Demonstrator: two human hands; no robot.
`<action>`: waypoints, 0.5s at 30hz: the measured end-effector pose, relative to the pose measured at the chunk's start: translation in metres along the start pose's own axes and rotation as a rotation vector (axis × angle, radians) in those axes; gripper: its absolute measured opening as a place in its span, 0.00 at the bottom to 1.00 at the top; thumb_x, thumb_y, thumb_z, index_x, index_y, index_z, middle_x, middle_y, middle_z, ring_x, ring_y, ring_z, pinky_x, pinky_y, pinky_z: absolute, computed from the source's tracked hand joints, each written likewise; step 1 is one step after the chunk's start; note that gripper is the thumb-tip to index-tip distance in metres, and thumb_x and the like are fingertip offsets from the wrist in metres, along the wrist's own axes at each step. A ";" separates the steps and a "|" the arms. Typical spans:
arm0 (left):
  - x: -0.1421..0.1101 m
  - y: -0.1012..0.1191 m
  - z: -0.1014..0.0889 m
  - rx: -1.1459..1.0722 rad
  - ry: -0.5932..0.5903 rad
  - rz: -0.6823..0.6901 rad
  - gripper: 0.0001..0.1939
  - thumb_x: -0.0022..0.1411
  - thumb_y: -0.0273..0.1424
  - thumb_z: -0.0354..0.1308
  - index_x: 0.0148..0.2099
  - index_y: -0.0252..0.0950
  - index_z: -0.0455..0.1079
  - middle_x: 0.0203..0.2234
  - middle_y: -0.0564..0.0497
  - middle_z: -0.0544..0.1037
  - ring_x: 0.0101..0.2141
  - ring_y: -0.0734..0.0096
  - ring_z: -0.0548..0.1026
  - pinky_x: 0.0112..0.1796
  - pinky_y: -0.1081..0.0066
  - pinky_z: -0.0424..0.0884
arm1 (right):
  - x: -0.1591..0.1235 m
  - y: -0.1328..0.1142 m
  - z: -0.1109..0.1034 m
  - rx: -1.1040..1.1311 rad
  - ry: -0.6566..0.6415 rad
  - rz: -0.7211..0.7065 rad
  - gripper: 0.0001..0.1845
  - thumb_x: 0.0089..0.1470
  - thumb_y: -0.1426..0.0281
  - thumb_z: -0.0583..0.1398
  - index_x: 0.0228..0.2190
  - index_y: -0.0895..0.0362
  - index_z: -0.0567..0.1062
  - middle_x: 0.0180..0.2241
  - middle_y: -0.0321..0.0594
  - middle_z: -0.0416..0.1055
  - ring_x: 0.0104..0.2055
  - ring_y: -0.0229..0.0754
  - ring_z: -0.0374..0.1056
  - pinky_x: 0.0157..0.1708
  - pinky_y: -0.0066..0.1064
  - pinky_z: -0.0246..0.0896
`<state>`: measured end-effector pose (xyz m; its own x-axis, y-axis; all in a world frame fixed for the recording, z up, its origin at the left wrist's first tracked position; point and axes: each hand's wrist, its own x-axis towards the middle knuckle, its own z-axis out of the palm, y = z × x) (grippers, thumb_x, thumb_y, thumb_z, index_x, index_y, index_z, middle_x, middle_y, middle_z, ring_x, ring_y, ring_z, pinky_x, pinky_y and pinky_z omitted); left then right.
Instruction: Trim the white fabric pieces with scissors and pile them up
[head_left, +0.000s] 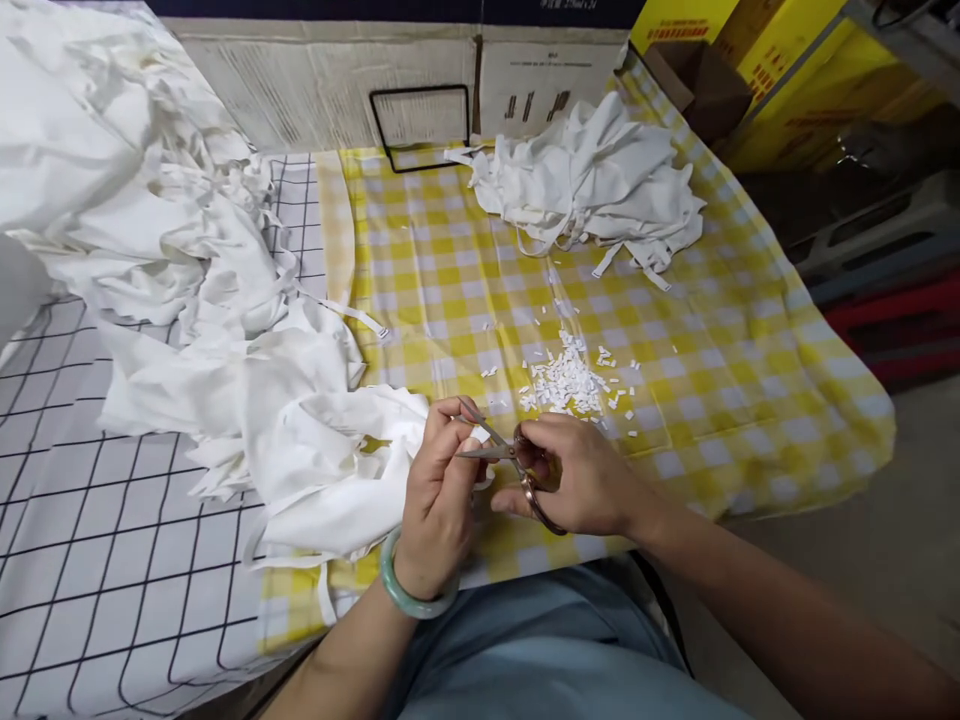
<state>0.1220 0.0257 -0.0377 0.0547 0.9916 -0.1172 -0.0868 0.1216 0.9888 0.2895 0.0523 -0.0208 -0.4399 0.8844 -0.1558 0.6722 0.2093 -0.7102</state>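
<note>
My right hand (574, 475) is closed through the handles of a pair of scissors (513, 453). Their blades are spread and point left at my left hand (442, 480). Between the fingertips of that hand, a small end of a white strap (480, 434) is pinched, close to the blades. A white cloth piece (337, 470) lies against the left hand and spreads leftward over the table. Just beyond the scissors is a heap of tiny white snippets (566, 375). A pale green bangle circles my left wrist.
More white cloth (135, 170) is piled at the left, and another white pile (592, 175) sits at the back on the yellow checked tablecloth (420, 300). A black wire frame (420, 90) stands before cardboard boxes (315, 90). Yellow boxes (862, 90) are at the far right.
</note>
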 end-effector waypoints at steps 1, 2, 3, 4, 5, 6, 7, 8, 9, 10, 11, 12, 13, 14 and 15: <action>0.000 0.000 0.001 0.012 -0.002 0.004 0.17 0.70 0.35 0.47 0.30 0.35 0.68 0.41 0.48 0.62 0.33 0.72 0.64 0.28 0.73 0.63 | 0.000 0.001 0.000 0.007 -0.001 0.004 0.22 0.41 0.57 0.69 0.20 0.55 0.64 0.20 0.31 0.62 0.24 0.35 0.57 0.25 0.28 0.48; 0.001 0.000 0.001 0.024 -0.003 0.013 0.17 0.70 0.35 0.47 0.31 0.36 0.68 0.41 0.47 0.62 0.34 0.70 0.65 0.29 0.73 0.63 | 0.000 0.001 -0.001 0.012 0.001 0.007 0.22 0.41 0.58 0.69 0.20 0.55 0.64 0.19 0.31 0.62 0.24 0.35 0.57 0.25 0.28 0.48; 0.001 0.000 0.002 0.035 -0.002 0.026 0.17 0.70 0.36 0.47 0.31 0.36 0.68 0.40 0.47 0.62 0.35 0.69 0.65 0.29 0.73 0.64 | -0.001 0.002 -0.001 0.015 0.003 0.009 0.22 0.41 0.57 0.69 0.20 0.55 0.64 0.19 0.31 0.62 0.24 0.35 0.56 0.25 0.28 0.48; 0.001 -0.001 0.003 0.046 0.000 0.042 0.17 0.70 0.36 0.47 0.31 0.36 0.68 0.40 0.47 0.63 0.36 0.68 0.65 0.30 0.72 0.64 | -0.001 0.003 -0.001 0.017 0.004 0.012 0.22 0.41 0.57 0.69 0.20 0.55 0.64 0.19 0.31 0.62 0.23 0.35 0.56 0.25 0.28 0.47; 0.001 -0.002 0.003 0.056 -0.001 0.054 0.17 0.70 0.36 0.47 0.31 0.36 0.68 0.40 0.47 0.63 0.37 0.67 0.65 0.31 0.72 0.64 | -0.001 0.003 -0.001 0.021 0.006 0.015 0.22 0.41 0.57 0.69 0.20 0.55 0.64 0.18 0.31 0.62 0.23 0.35 0.56 0.24 0.28 0.47; 0.001 -0.003 0.003 0.063 -0.004 0.064 0.17 0.70 0.36 0.47 0.31 0.36 0.67 0.40 0.47 0.63 0.38 0.67 0.65 0.32 0.72 0.64 | -0.001 0.004 0.000 0.025 0.008 0.016 0.22 0.41 0.56 0.69 0.19 0.55 0.64 0.18 0.30 0.62 0.23 0.35 0.56 0.24 0.28 0.47; 0.001 -0.004 0.003 0.065 -0.008 0.067 0.16 0.70 0.36 0.47 0.31 0.36 0.67 0.40 0.47 0.63 0.38 0.67 0.65 0.33 0.72 0.65 | -0.001 0.004 0.000 0.029 0.014 0.016 0.22 0.41 0.56 0.69 0.19 0.55 0.64 0.18 0.30 0.62 0.22 0.34 0.56 0.24 0.28 0.47; 0.001 -0.005 0.003 0.062 -0.013 0.065 0.16 0.70 0.36 0.47 0.31 0.36 0.67 0.40 0.47 0.63 0.38 0.67 0.65 0.33 0.71 0.65 | -0.001 0.004 0.000 0.035 0.022 0.013 0.23 0.40 0.56 0.70 0.19 0.55 0.64 0.18 0.30 0.62 0.22 0.34 0.56 0.24 0.28 0.47; 0.001 -0.006 0.003 0.057 -0.018 0.061 0.16 0.70 0.36 0.47 0.32 0.36 0.67 0.40 0.47 0.63 0.38 0.66 0.65 0.34 0.71 0.65 | -0.001 0.004 0.000 0.041 0.029 0.010 0.23 0.40 0.56 0.70 0.19 0.55 0.64 0.18 0.30 0.62 0.22 0.34 0.56 0.24 0.28 0.48; 0.001 -0.007 0.003 0.052 -0.023 0.060 0.16 0.70 0.36 0.47 0.32 0.37 0.67 0.40 0.47 0.63 0.38 0.66 0.65 0.35 0.70 0.65 | -0.001 0.004 0.001 0.047 0.034 0.008 0.23 0.40 0.56 0.70 0.19 0.55 0.64 0.18 0.31 0.62 0.22 0.34 0.56 0.24 0.27 0.48; 0.000 -0.008 0.003 0.049 -0.026 0.063 0.15 0.70 0.37 0.47 0.32 0.37 0.68 0.39 0.47 0.63 0.39 0.66 0.65 0.35 0.70 0.65 | -0.001 0.004 0.000 0.052 0.037 0.009 0.23 0.40 0.56 0.70 0.19 0.55 0.64 0.18 0.31 0.62 0.22 0.34 0.56 0.24 0.27 0.48; 0.000 -0.008 0.003 0.049 -0.030 0.067 0.15 0.70 0.37 0.47 0.33 0.37 0.68 0.39 0.47 0.63 0.39 0.65 0.65 0.36 0.70 0.65 | -0.001 0.004 0.000 0.057 0.037 0.012 0.23 0.40 0.56 0.70 0.19 0.55 0.64 0.18 0.30 0.62 0.22 0.34 0.56 0.24 0.27 0.48; 0.000 -0.009 0.003 0.051 -0.035 0.073 0.15 0.70 0.36 0.47 0.33 0.38 0.68 0.38 0.47 0.63 0.40 0.64 0.65 0.36 0.69 0.65 | 0.000 0.004 0.000 0.061 0.035 0.016 0.23 0.40 0.56 0.70 0.19 0.55 0.64 0.18 0.30 0.62 0.22 0.33 0.56 0.24 0.27 0.48; 0.000 -0.009 0.003 0.051 -0.040 0.083 0.14 0.70 0.36 0.47 0.34 0.38 0.69 0.38 0.47 0.63 0.41 0.64 0.65 0.37 0.69 0.65 | 0.000 0.004 0.000 0.065 0.033 0.020 0.23 0.40 0.56 0.70 0.19 0.55 0.64 0.18 0.30 0.61 0.22 0.33 0.56 0.23 0.27 0.48; 0.000 -0.009 0.003 0.047 -0.043 0.089 0.14 0.70 0.36 0.47 0.35 0.38 0.69 0.38 0.47 0.63 0.42 0.63 0.65 0.37 0.69 0.65 | 0.000 0.004 0.000 0.067 0.034 0.023 0.23 0.40 0.56 0.70 0.19 0.55 0.64 0.18 0.30 0.61 0.22 0.33 0.56 0.23 0.27 0.48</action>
<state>0.1257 0.0246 -0.0467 0.0912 0.9955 -0.0261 -0.0461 0.0304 0.9985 0.2924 0.0527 -0.0239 -0.4038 0.9025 -0.1498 0.6396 0.1614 -0.7516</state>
